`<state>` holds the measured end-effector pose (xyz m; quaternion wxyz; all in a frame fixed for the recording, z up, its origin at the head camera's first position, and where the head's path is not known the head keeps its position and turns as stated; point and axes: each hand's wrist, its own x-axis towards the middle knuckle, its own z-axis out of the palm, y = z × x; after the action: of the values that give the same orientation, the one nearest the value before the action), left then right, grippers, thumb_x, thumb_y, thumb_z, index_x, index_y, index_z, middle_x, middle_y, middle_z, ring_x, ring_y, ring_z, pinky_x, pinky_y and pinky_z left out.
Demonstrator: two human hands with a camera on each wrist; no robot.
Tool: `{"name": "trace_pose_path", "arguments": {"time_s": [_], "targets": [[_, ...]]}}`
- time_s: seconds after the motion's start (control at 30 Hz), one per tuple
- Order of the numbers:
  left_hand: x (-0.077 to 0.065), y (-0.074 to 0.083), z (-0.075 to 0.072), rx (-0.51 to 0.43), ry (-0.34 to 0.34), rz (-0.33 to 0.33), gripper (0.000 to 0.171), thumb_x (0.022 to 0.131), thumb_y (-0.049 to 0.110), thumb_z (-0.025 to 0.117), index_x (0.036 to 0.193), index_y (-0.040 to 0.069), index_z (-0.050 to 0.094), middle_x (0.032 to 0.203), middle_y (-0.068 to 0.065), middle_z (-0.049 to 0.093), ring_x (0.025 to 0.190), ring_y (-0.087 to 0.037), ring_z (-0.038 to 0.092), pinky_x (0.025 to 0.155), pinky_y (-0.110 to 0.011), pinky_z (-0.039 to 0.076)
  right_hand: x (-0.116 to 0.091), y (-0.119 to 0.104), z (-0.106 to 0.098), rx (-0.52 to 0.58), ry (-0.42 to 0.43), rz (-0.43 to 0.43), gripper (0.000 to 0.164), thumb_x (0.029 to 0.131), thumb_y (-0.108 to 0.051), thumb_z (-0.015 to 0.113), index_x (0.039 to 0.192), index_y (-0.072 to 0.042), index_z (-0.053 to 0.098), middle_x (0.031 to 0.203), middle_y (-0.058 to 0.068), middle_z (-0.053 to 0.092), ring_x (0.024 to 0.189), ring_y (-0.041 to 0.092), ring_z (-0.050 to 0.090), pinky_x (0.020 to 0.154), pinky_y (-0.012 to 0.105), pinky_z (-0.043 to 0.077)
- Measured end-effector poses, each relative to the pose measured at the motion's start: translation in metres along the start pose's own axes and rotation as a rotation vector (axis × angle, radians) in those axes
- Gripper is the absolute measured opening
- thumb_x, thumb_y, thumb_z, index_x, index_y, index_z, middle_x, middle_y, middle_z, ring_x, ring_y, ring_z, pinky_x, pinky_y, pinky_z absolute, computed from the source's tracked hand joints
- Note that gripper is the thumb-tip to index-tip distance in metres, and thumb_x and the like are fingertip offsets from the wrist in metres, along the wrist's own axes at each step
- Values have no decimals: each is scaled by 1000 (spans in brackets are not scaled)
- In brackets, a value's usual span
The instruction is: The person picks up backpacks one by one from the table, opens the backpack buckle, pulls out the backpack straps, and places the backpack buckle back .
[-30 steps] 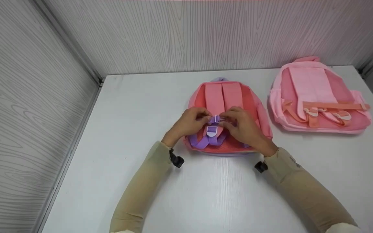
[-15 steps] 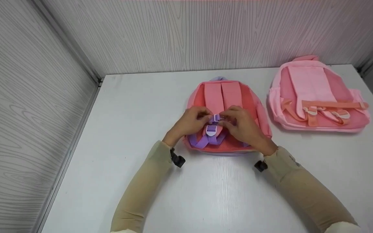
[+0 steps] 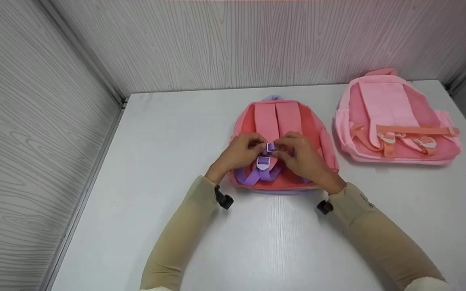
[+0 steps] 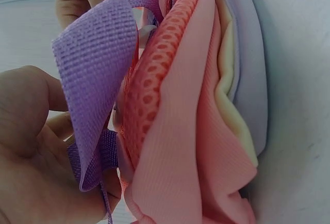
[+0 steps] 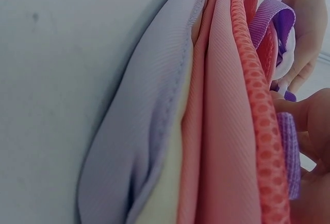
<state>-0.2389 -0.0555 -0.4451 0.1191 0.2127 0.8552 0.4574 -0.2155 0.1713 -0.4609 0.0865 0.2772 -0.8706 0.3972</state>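
A coral-pink backpack (image 3: 330, 145) with purple webbing lies on the table, its shoulder straps facing up. Over its lower middle, a small white strap buckle (image 3: 270, 147) threaded with purple webbing sits between both hands. My left hand (image 3: 239, 151) pinches the webbing at the buckle's left side. From the right, my right hand (image 3: 302, 157) pinches the same piece between thumb and fingers. Just below lies a second white buckle (image 3: 263, 163), untouched. In the left wrist view a loop of purple webbing (image 4: 95, 74) stands in front of the left hand. The fingertips are partly hidden.
A lighter pink backpack (image 3: 390, 101) with orange straps lies at the right rear of the white table (image 3: 168, 137). Wood-grain panels (image 3: 233, 44) rise behind the table and at its sides. Each wrist carries a small black camera (image 3: 225, 201).
The left fingers have crept slightly to the right along the webbing toward the small buckle. The right hand keeps its hold almost unmoved, and both backpacks stay in place.
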Motion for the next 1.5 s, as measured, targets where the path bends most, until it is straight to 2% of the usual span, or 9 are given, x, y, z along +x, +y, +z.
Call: {"name": "trace_pose_path", "arguments": {"time_s": [0.13,0.3,0.43,0.63,1.0,1.5], "targets": [[0,1,0,-1,-1,0,18,109,15,60,115,6,74,105,-5,72,92,-14,63,84,-29,53,0,0,0,6,-4,0,23,95,-12,82,117,-4,81,99,11,72,91,24,62,81,36,53],[-2,-1,-2,-19,-6,-8,20,109,18,60,117,7,75,105,-4,71,91,-14,62,82,-29,52,0,0,-1,-2,2,4,26,95,-12,82,119,-3,81,99,12,72,90,25,62,81,38,54],[-4,-2,-6,-6,-15,-1,22,110,22,60,117,8,75,104,-3,71,91,-13,61,82,-29,50,0,-1,-2,-17,8,14,27,95,-11,82,120,-2,80,100,13,72,91,27,62,81,40,54],[-6,-3,-9,21,-14,5,23,111,22,60,119,8,76,110,-4,71,98,-15,61,88,-31,52,0,-1,-3,-14,3,28,27,95,-13,82,119,-2,80,101,13,72,93,28,63,84,41,56],[-4,-3,-8,32,-2,-4,21,110,17,59,121,7,75,113,-5,72,100,-15,61,92,-32,52,-1,0,-1,-25,21,-2,27,95,-12,82,119,0,80,99,14,71,89,27,61,79,37,52],[-3,-1,-4,9,4,17,19,110,15,59,118,6,73,108,-6,70,94,-15,60,85,-29,51,-1,-2,-1,-12,5,19,29,95,-11,82,123,-2,79,101,13,71,89,26,59,79,36,52]]}}
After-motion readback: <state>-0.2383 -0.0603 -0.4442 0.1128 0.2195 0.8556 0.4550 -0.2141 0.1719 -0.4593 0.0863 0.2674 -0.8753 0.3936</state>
